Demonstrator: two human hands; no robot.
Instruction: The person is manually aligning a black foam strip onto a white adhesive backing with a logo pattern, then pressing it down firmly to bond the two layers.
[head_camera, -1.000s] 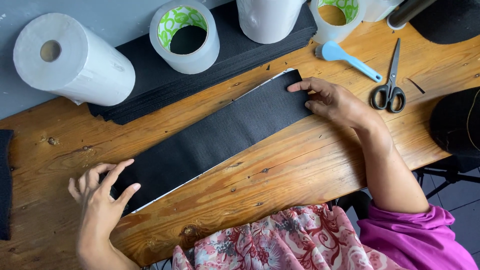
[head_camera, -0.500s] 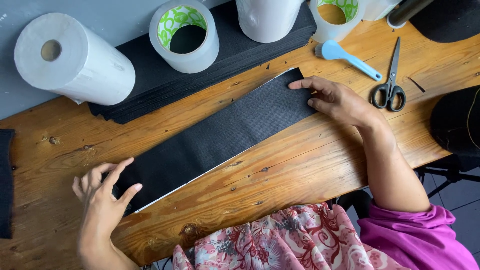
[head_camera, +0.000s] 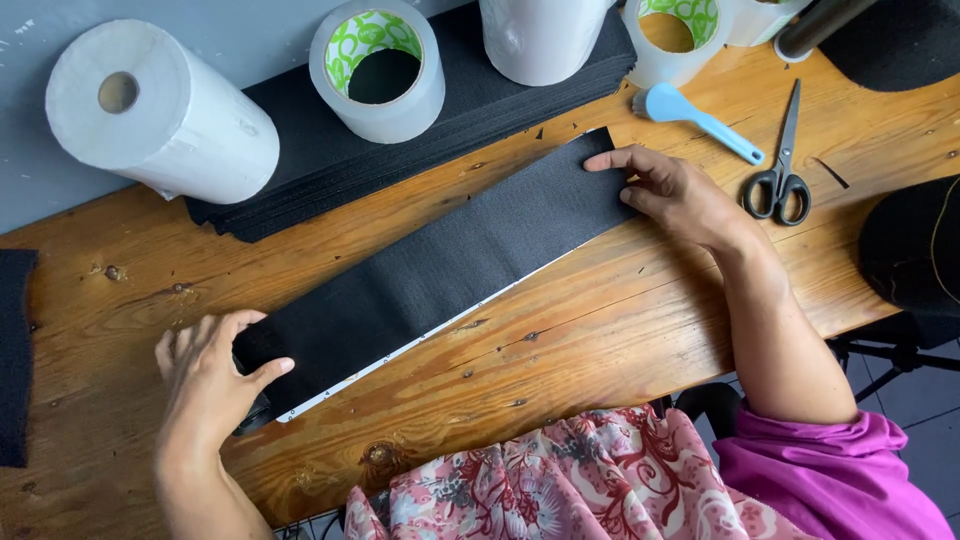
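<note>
Left hand (head_camera: 210, 375) had slid in onto the black fabric strip (head_camera: 440, 270) lying diagonally across the wooden table (head_camera: 640, 330), fingers spread flat; right hand (head_camera: 675, 190) pressed its far end, open-palmed.

A long black fabric strip (head_camera: 440, 275) lies diagonally across a wooden table (head_camera: 620, 350), a thin white edge showing along its lower side. The left hand (head_camera: 210, 375), at lower left of the frame, rests flat on the strip's near end; the right hand (head_camera: 680, 195), right of centre, presses fingertips on the far end. Above the strip sit a white paper roll (head_camera: 160, 115), a tape roll (head_camera: 380, 70) and a stack of black sheets (head_camera: 330, 165). Scissors (head_camera: 780, 165) and a blue brush (head_camera: 695, 115) lie at upper right.
</note>
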